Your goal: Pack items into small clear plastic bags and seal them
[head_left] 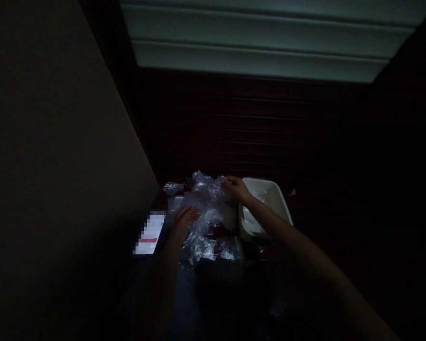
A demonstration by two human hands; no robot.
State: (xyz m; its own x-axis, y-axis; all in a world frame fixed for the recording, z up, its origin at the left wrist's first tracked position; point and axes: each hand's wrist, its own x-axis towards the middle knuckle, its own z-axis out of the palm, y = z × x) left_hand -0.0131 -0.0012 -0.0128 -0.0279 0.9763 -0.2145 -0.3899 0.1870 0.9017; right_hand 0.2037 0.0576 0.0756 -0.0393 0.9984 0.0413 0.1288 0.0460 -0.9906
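Note:
A heap of crumpled clear plastic bags (208, 213) lies low in the middle of a very dark scene. My left hand (182, 221) rests on the near left side of the heap, fingers curled into the plastic. My right hand (236, 187) reaches to the far top of the heap and pinches the plastic there. A white rectangular tub (277, 199) stands just right of the heap, under my right forearm.
A lit phone screen (149, 233) glows left of my left hand. A pale wall (57, 166) rises on the left. Dark wooden slats (234, 128) run behind the heap, with a pale ribbed panel (262, 42) above. The right side is black.

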